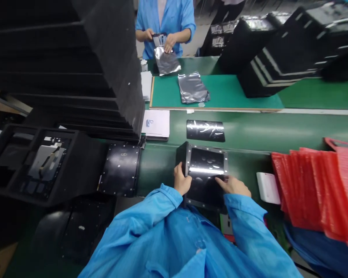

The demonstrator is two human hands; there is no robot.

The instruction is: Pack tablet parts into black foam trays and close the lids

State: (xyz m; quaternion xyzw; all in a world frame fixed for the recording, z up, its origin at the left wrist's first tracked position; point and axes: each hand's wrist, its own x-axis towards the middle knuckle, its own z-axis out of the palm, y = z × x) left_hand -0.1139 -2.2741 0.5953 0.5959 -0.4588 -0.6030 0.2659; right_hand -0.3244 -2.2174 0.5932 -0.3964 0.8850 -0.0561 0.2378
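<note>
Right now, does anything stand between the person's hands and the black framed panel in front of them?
Nothing does. The left hand holds the left edge of the black framed panel, and the right hand lies directly on its lower right. A separate glossy black sheet lies beyond it, apart.

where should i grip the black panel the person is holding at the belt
Probably by its studded frame rim, one hand on each side edge of the black panel, coming from the near side, where the left hand and right hand are. The panel looks tilted up, leaving the rim free, and its glossy middle is best left untouched.
</note>
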